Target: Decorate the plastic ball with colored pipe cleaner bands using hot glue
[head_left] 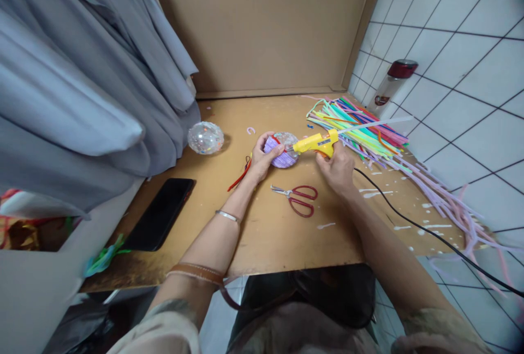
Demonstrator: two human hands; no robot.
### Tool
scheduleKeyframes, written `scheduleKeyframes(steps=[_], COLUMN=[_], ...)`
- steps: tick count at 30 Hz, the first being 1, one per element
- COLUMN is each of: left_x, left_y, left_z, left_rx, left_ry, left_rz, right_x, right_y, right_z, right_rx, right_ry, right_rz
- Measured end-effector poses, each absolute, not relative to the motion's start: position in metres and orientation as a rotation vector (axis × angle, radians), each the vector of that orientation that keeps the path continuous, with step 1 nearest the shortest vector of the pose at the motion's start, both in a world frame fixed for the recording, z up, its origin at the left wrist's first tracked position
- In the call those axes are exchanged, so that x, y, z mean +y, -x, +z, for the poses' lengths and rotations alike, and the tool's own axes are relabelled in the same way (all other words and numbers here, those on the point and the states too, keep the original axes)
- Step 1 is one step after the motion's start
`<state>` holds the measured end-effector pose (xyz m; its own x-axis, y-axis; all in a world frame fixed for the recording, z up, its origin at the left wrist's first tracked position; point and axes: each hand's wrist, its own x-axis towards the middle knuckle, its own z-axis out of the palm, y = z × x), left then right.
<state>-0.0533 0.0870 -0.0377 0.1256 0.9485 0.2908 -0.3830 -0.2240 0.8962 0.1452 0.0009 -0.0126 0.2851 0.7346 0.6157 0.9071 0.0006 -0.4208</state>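
My left hand (262,158) is closed around the left side of a clear ball partly covered in purple pipe cleaner (282,158), with a bit of red near its top. In my right hand (338,168) is a yellow glue gun (317,142), fingers wrapped round its handle. The nozzle points left and meets or nearly meets the ball's surface; I cannot tell whether it touches. A long translucent glue stick (380,124) sticks out of the gun's back. Below the ball lie scissors with red handles (301,199), blades pointing left.
Colourful pipe cleaners (356,124) are heaped at the right, some trailing over the table edge. A second clear ball (206,137) stands at the left, a black phone (160,214) nearer me. A bottle (391,87) stands by the tiled wall. The black cord (409,219) runs off right.
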Motion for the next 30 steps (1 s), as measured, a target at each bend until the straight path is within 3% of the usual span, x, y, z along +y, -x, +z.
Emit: scheduleKeyframes(steps=[30], left_x=[0.089], left_y=[0.051], left_z=[-0.039], left_rx=[0.714], left_ry=[-1.226], left_rz=[1.459], right_x=[0.013], right_y=[-0.157], right_z=[-0.016], right_rx=[-1.178], right_ry=[1.764], right_rz=[-0.151])
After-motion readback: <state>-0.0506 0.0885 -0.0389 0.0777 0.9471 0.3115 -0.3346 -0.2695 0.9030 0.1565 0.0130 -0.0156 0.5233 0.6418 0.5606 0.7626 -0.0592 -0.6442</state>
